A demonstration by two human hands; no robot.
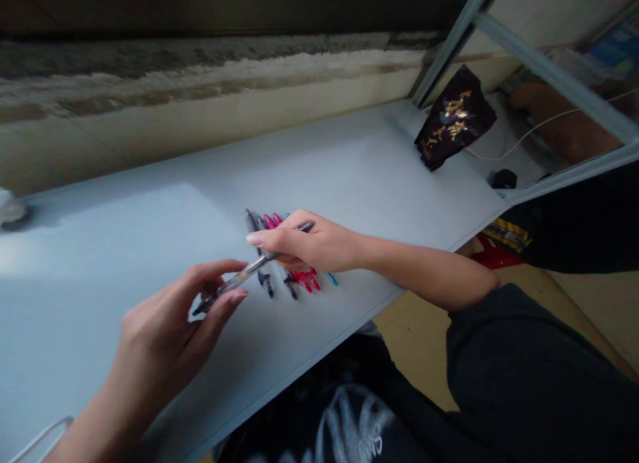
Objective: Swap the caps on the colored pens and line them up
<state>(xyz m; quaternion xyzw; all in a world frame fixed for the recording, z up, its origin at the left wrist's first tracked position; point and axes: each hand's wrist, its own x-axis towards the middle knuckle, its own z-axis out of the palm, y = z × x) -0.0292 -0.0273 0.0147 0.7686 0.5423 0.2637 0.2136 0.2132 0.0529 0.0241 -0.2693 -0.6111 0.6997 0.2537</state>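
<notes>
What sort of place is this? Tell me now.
Probably a desk spot in a home or dormitory room, though I can't be sure: a long white desk runs along a scuffed, peeling wall, pens lie on it, and the left hand and right hand hold another pen.

The person is wearing a black garment (319,433) carrying white printed lettering and dark grey trousers (529,363), though the dim view is leaving the fabric uncertain; the left hand (160,330) and right hand (309,240) are showing neatly rounded nails (255,238).
</notes>
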